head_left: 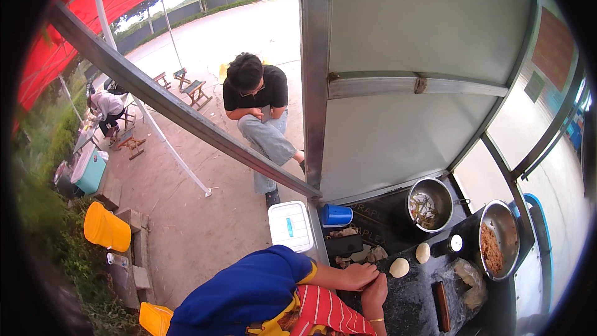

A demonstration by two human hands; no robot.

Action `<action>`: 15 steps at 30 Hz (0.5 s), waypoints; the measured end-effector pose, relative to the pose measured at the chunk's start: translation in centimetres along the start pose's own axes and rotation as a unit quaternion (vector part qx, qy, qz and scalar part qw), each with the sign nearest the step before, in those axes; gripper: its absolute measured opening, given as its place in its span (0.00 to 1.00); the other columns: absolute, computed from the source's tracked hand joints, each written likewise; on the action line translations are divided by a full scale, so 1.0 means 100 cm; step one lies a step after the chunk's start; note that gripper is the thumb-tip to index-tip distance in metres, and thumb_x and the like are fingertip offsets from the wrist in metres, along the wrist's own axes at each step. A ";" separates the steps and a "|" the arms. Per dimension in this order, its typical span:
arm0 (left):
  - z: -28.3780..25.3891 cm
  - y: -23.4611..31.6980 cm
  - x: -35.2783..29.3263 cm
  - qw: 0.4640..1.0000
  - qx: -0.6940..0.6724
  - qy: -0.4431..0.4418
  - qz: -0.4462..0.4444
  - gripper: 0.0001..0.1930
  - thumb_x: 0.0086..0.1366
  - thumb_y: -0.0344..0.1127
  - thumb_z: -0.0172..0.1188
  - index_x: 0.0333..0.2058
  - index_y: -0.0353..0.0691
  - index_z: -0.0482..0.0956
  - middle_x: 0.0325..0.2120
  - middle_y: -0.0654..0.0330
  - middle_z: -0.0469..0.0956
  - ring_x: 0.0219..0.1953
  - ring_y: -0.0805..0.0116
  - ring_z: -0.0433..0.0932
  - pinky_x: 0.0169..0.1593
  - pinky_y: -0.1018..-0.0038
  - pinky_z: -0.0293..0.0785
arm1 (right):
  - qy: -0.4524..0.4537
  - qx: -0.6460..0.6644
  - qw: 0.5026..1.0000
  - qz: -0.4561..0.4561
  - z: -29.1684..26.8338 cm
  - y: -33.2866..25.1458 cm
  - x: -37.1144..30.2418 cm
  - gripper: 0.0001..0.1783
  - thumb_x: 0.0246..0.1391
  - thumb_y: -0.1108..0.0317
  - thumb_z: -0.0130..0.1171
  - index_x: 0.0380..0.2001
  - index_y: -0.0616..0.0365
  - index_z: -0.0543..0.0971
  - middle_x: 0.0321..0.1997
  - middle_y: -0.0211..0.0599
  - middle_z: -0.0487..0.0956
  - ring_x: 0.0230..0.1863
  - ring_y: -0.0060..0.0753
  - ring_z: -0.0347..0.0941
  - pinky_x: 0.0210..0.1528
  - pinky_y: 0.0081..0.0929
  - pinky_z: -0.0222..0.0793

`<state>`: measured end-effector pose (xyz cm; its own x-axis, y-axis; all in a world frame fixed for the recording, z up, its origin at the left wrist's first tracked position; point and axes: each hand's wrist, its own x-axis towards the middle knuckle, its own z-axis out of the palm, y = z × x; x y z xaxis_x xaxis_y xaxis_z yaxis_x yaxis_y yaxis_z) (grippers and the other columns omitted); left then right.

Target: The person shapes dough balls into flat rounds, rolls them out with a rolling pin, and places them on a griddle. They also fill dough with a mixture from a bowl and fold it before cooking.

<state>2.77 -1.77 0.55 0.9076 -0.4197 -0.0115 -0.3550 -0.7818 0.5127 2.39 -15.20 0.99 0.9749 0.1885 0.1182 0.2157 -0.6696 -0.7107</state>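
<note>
My left hand (359, 276), reaching out from a blue sleeve, meets my right hand (374, 297) over the near left part of the dark worktop (404, 302). The fingers of both are curled together at the fingertips; whatever they pinch is too small and covered to make out. A gold-coloured bracelet circles my right wrist. Just beyond my hands lies a pale round dough piece (399, 267), with a second dough piece (423, 252) farther right. A reddish-brown bar-shaped thing (442, 306) rests to the right, beside a crumpled clear plastic bag (471, 283).
A steel bowl (507, 249) holds brown crumbly filling. Behind stands a steel pan (443, 196) with scraps inside; a white-lidded jar (456, 243) sits between. Left are a blue cup (337, 214), a dark box (344, 246) and a white lidded box (290, 227). A person (258, 96) sits outside, beyond a metal frame.
</note>
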 end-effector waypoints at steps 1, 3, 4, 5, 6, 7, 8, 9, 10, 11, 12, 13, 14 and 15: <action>0.004 -0.005 0.010 0.999 0.014 0.038 0.002 0.20 0.50 0.35 0.66 0.39 0.35 0.70 0.41 0.51 0.72 0.45 0.51 0.74 0.45 0.58 0.74 | 0.036 -0.032 0.999 -0.007 0.010 0.003 0.004 0.06 0.51 0.73 0.56 0.31 0.60 0.70 0.32 0.53 0.78 0.38 0.63 0.75 0.38 0.50 0.70; 0.016 -0.017 0.032 0.993 0.038 0.111 0.001 0.18 0.51 0.34 0.64 0.39 0.35 0.71 0.41 0.51 0.72 0.46 0.52 0.74 0.46 0.59 0.74 | 0.026 -0.035 0.999 -0.025 0.010 0.009 0.021 0.05 0.55 0.70 0.52 0.28 0.60 0.69 0.30 0.53 0.77 0.36 0.63 0.74 0.37 0.50 0.70; 0.019 -0.018 0.035 0.988 0.050 0.145 0.000 0.17 0.51 0.33 0.64 0.38 0.35 0.71 0.41 0.51 0.72 0.46 0.53 0.74 0.46 0.59 0.74 | -0.004 -0.031 0.999 -0.032 0.004 0.009 0.030 0.05 0.57 0.70 0.50 0.29 0.60 0.70 0.29 0.53 0.77 0.35 0.63 0.74 0.36 0.50 0.70; 0.020 -0.015 0.028 0.994 0.015 0.108 -0.025 0.15 0.53 0.33 0.62 0.39 0.35 0.71 0.41 0.51 0.71 0.47 0.52 0.74 0.46 0.59 0.74 | -0.035 -0.027 0.998 -0.039 0.001 0.009 0.033 0.06 0.58 0.70 0.48 0.29 0.60 0.70 0.29 0.52 0.77 0.34 0.63 0.74 0.36 0.49 0.70; 0.014 -0.007 0.022 0.996 -0.019 0.074 -0.040 0.14 0.55 0.32 0.60 0.39 0.34 0.71 0.42 0.51 0.71 0.47 0.52 0.74 0.47 0.58 0.74 | -0.026 -0.012 0.997 -0.072 -0.006 0.012 0.031 0.06 0.55 0.70 0.55 0.28 0.60 0.70 0.27 0.51 0.77 0.33 0.62 0.74 0.35 0.47 0.70; 0.006 0.000 0.012 0.996 -0.050 0.038 -0.058 0.13 0.57 0.32 0.58 0.40 0.34 0.71 0.42 0.50 0.71 0.47 0.52 0.73 0.47 0.58 0.74 | -0.037 0.033 0.998 -0.037 -0.018 0.002 0.025 0.07 0.52 0.71 0.58 0.28 0.60 0.70 0.28 0.50 0.77 0.33 0.61 0.74 0.35 0.47 0.70; -0.011 0.011 -0.004 0.997 -0.056 0.046 -0.018 0.12 0.60 0.31 0.55 0.41 0.34 0.71 0.42 0.50 0.70 0.48 0.50 0.73 0.46 0.59 0.74 | -0.048 0.083 0.995 0.002 -0.034 -0.015 0.010 0.09 0.50 0.71 0.60 0.28 0.60 0.70 0.28 0.50 0.77 0.33 0.61 0.74 0.35 0.46 0.70; -0.021 0.014 -0.015 0.998 -0.057 0.015 -0.004 0.12 0.59 0.32 0.57 0.41 0.35 0.71 0.41 0.50 0.70 0.47 0.50 0.73 0.46 0.59 0.75 | -0.065 0.136 0.988 0.038 -0.042 -0.028 -0.002 0.11 0.48 0.72 0.63 0.27 0.60 0.70 0.29 0.49 0.77 0.33 0.60 0.74 0.35 0.46 0.70; -0.025 0.015 -0.024 0.998 -0.064 -0.018 0.012 0.13 0.59 0.33 0.58 0.41 0.36 0.71 0.41 0.51 0.70 0.47 0.51 0.73 0.45 0.60 0.75 | -0.052 0.085 0.993 0.059 -0.041 -0.025 -0.012 0.17 0.41 0.73 0.69 0.30 0.61 0.69 0.33 0.51 0.76 0.35 0.62 0.73 0.36 0.49 0.69; -0.026 0.016 -0.029 0.996 -0.070 -0.052 0.028 0.13 0.58 0.34 0.59 0.41 0.37 0.71 0.40 0.51 0.70 0.47 0.51 0.73 0.45 0.61 0.76 | -0.033 0.052 0.997 0.043 -0.031 -0.016 -0.021 0.17 0.42 0.72 0.68 0.31 0.61 0.69 0.35 0.52 0.76 0.35 0.62 0.73 0.37 0.50 0.69; -0.015 0.008 -0.027 0.998 -0.029 -0.036 0.048 0.14 0.57 0.35 0.59 0.41 0.39 0.72 0.39 0.53 0.69 0.46 0.52 0.73 0.42 0.63 0.76 | -0.017 0.020 0.999 0.023 -0.011 -0.004 -0.027 0.17 0.44 0.72 0.67 0.32 0.61 0.69 0.36 0.53 0.75 0.36 0.63 0.73 0.38 0.51 0.69; -0.011 0.001 -0.018 0.997 0.017 -0.014 0.078 0.16 0.53 0.34 0.63 0.40 0.39 0.72 0.39 0.53 0.70 0.45 0.54 0.74 0.43 0.63 0.75 | 0.003 -0.017 1.000 0.005 0.004 0.005 -0.026 0.16 0.45 0.71 0.66 0.33 0.62 0.68 0.38 0.55 0.75 0.36 0.64 0.73 0.38 0.52 0.68; -0.014 -0.002 -0.004 0.995 0.041 0.006 0.086 0.18 0.49 0.34 0.65 0.39 0.39 0.72 0.39 0.53 0.70 0.45 0.54 0.74 0.44 0.62 0.74 | 0.011 -0.026 0.999 0.014 0.013 0.013 -0.017 0.16 0.47 0.70 0.63 0.35 0.63 0.67 0.39 0.58 0.73 0.37 0.65 0.72 0.39 0.54 0.68; -0.018 -0.004 0.009 0.993 0.064 0.025 0.093 0.21 0.45 0.35 0.68 0.39 0.39 0.72 0.39 0.53 0.70 0.45 0.54 0.74 0.45 0.62 0.74 | 0.038 -0.003 0.997 0.070 0.012 0.001 -0.003 0.11 0.48 0.73 0.61 0.30 0.64 0.68 0.35 0.58 0.75 0.40 0.64 0.71 0.41 0.52 0.66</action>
<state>4.16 -1.01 1.81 0.8324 -0.5414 0.1185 -0.5405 -0.7458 0.3893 2.06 -14.42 0.01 0.9968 0.0392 0.0702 0.0779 -0.6892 -0.7204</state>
